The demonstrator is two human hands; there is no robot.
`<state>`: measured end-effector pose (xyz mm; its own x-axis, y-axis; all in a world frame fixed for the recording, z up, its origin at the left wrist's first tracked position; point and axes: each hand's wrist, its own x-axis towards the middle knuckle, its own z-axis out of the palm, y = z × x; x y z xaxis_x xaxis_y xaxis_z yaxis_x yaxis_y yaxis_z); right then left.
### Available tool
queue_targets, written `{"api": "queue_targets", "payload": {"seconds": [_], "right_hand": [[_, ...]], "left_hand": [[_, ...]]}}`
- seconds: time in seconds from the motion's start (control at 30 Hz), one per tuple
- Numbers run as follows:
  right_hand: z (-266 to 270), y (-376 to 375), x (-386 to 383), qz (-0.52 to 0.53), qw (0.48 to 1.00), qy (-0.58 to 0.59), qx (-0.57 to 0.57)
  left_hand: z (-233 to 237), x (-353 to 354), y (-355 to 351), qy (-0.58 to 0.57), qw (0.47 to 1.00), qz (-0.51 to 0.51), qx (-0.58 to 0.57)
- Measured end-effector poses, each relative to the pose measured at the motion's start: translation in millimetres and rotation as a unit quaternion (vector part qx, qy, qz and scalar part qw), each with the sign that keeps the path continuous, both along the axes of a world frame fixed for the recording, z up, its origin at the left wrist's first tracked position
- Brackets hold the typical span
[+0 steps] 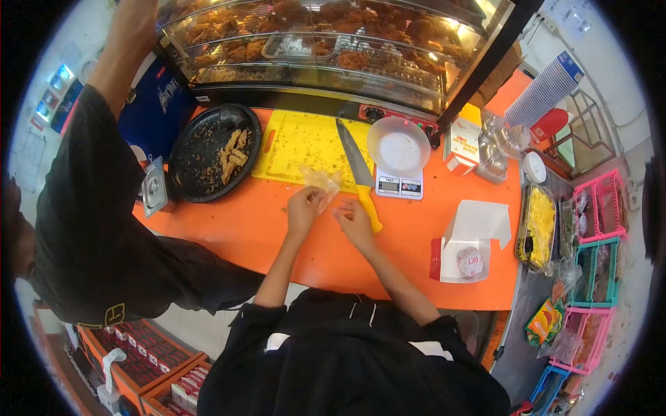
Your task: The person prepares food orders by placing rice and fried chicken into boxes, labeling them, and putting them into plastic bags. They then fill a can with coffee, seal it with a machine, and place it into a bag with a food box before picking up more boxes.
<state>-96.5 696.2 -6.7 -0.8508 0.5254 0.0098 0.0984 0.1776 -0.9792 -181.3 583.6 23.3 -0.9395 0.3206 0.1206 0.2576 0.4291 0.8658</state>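
Note:
My left hand (305,209) is closed on a thin, clear plastic piece (322,179), perhaps a bag or a disposable glove. My right hand (354,220) is beside it, fingers loosely bent and apart, with nothing visible in them. Just beyond lies a large knife (356,156) with a yellow handle, its blade tip over a yellow cutting board (284,156) strewn with crumbs. A digital scale (399,186) carries a clear plastic bowl (398,142). At the right, an open white box (463,236) contains a wrapped round packet (470,263).
A black round tray (198,173) bears several fried pieces. A person in a dark sleeve (83,166) stands at the left, arm raised. The glass cabinet (319,48) of fried food lines the back. Stacked cups (544,90) and a yellow-filled container (538,225) are at the right.

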Motion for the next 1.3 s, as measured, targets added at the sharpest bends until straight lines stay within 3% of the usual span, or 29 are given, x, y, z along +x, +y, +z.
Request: {"api": "queue_targets", "payload": {"seconds": [0.03,0.1,0.17,0.23,0.33,0.37,0.43,0.53,0.6,0.63,0.67,0.7,0.73,0.8,0.83,0.93,1.0,1.13,1.2,1.23,1.3], "right_hand": [[2.3,-0.1,-0.8,-0.002,1.000,-0.002,-0.004],[28.5,-0.5,1.2,0.078,0.967,-0.131,-0.206],[24.0,3.9,10.5,0.090,0.966,-0.126,-0.207],[17.2,14.0,20.0,0.102,0.965,-0.122,-0.206],[14.2,27.5,31.2,0.060,0.972,-0.109,-0.198],[19.0,29.3,34.0,0.042,0.962,-0.105,-0.247],[33.6,28.1,44.3,0.023,0.949,-0.103,-0.296],[74.1,11.1,79.6,0.076,0.986,-0.146,-0.031],[87.6,7.0,95.8,0.110,0.967,-0.172,0.150],[78.0,9.0,95.2,0.108,0.967,-0.174,0.150],[58.2,13.6,89.4,0.122,0.975,-0.126,-0.139],[40.9,16.3,85.5,0.126,0.898,-0.067,-0.416],[26.3,14.9,84.9,0.126,0.898,-0.066,-0.416],[19.9,7.2,83.6,0.066,0.728,0.141,-0.667],[17.7,7.9,84.4,0.066,0.728,0.143,-0.667],[81.9,13.0,79.3,0.022,0.767,0.149,-0.624],[106.5,23.2,75.1,0.068,0.679,0.213,-0.699],[104.6,38.7,70.5,0.032,0.683,0.246,-0.687],[106.0,49.5,69.3,0.125,0.745,0.273,-0.596],[106.7,52.3,69.2,0.126,0.746,0.276,-0.593],[110.3,60.1,66.6,0.263,0.572,0.347,-0.695]], "left_hand": [[2.5,12.7,-1.1,-0.018,0.999,-0.007,0.045],[-3.7,30.2,-5.4,-0.068,0.994,-0.014,0.084],[-11.6,38.3,-9.8,-0.118,0.985,-0.014,0.128],[-19.4,40.3,-20.3,-0.315,0.920,-0.017,0.233],[-0.7,47.7,-27.6,-0.359,0.905,-0.031,0.224],[-0.5,51.9,-26.4,-0.362,0.905,-0.031,0.222],[-0.6,61.6,-17.5,-0.149,0.972,-0.048,0.177],[49.8,84.8,-1.4,-0.084,0.993,-0.026,0.083],[59.3,100.1,5.8,-0.069,0.993,-0.061,0.080],[61.5,108.2,7.3,-0.051,0.991,-0.096,0.073],[63.2,115.0,9.4,-0.051,0.991,-0.097,0.074],[64.4,122.2,10.6,-0.018,0.988,-0.137,0.067],[64.7,127.8,10.6,0.015,0.982,-0.176,0.060],[63.0,135.3,9.2,0.054,0.979,-0.184,0.069],[62.6,136.9,9.7,0.094,0.974,-0.190,0.080],[76.0,147.9,18.5,0.134,0.976,-0.152,0.079],[75.7,150.3,22.5,0.135,0.978,-0.150,0.050],[70.4,141.5,36.3,0.192,0.965,-0.175,0.014],[69.7,142.7,41.1,0.203,0.953,-0.220,0.036],[70.1,143.6,44.7,0.212,0.939,-0.263,0.056],[73.0,153.9,54.0,0.182,0.932,-0.300,0.091]]}}
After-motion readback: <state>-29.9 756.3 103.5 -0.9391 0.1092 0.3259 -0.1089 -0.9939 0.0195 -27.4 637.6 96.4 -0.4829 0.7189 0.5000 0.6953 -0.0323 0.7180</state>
